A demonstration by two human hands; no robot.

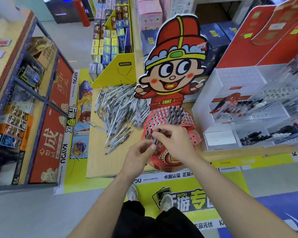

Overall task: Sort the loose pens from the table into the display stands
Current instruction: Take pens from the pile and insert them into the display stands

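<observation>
Both bare forearms are reaching forward and converging. The left hand (138, 158) and right hand (176, 143) are pinching 1 slim dark pen (155, 141) between them, fingers curling inward, almost touching.

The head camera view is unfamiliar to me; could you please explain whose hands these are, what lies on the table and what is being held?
There is no machine here: a person wears one wide-angle camera on the head, looking down at their own bare arms. The left hand and right hand meet and together pinch one dark pen. On the wooden table lies a pile of loose pens. Beside it stands a cartoon display stand whose red front is full of holes; a cluster of pens already stands there. A clear acrylic organiser with more pens sits to the right.
</observation>
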